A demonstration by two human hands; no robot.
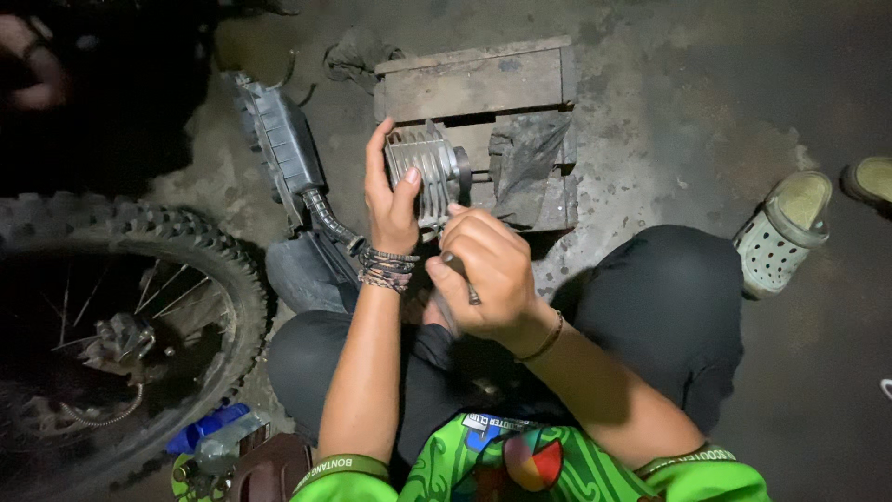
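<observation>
2 hands busy: your left hand (390, 200) wraps finned engine cylinder (426, 170), thumb on fins, steadying it above wooden crate (474, 84). Your right hand (488, 270) clenched around thin metal tool (462, 276), tip near cylinder base, likely for close work. Knobby motorcycle wheel (111, 316) left; grey clog (788, 232) right on concrete floor (669, 112).

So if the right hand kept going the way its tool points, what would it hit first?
Probably the finned metal cylinder held by the left hand; the right hand and its thin tool sit just below it, though depth is unclear.
</observation>
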